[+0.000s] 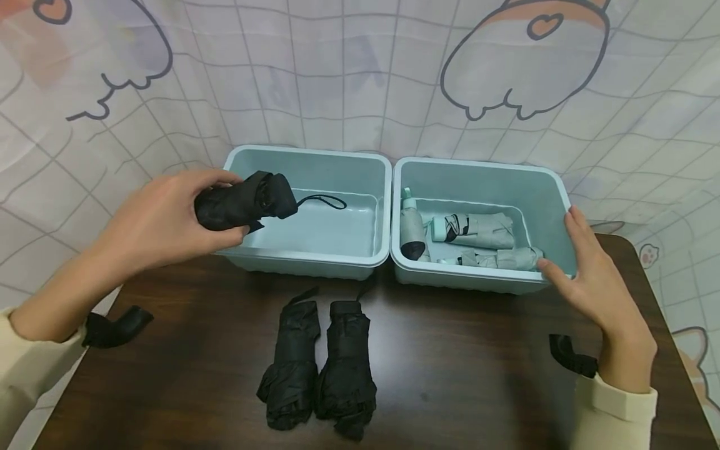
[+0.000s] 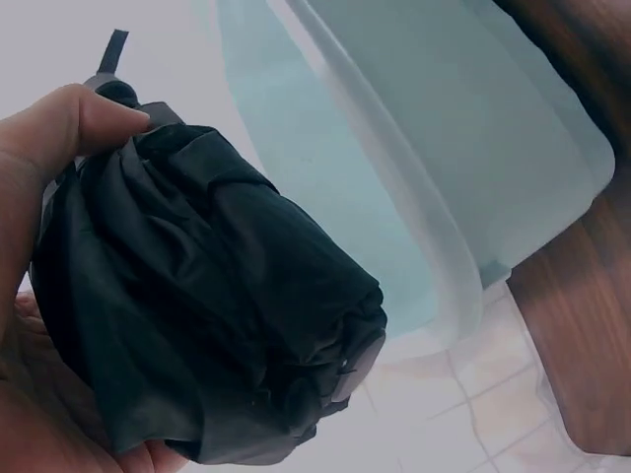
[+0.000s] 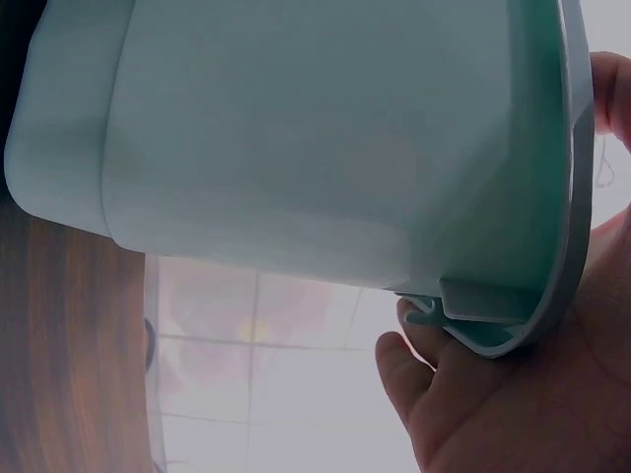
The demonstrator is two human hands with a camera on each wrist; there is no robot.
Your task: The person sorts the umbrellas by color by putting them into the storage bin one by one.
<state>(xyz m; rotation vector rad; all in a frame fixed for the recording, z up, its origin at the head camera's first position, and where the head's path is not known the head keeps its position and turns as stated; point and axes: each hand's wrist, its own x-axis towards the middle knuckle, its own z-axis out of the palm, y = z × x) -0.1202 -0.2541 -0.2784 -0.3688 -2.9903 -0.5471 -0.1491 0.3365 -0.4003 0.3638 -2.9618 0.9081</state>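
Observation:
My left hand [image 1: 174, 212] grips a folded black umbrella [image 1: 242, 203] over the left end of the left light-blue bin [image 1: 315, 260]. Its wrist-strap loop hangs out over the bin. Close up in the left wrist view, the thumb presses on the umbrella's [image 2: 207, 286] bunched cloth. At the right bin [image 1: 472, 275], my right hand [image 1: 596, 281] holds the right end, thumb over the front corner and fingers at the side rim. In the right wrist view, fingertips reach under the bin's [image 3: 315, 148] rim. Several pale grey-green folded umbrellas [image 1: 484, 231] lie inside that bin.
Two more folded black umbrellas, a left one [image 1: 292, 365] and a right one [image 1: 345, 369], lie side by side on the dark wooden table [image 1: 450, 375] before the bins. A white grid-patterned cloth [image 1: 337, 75] hangs right behind the bins.

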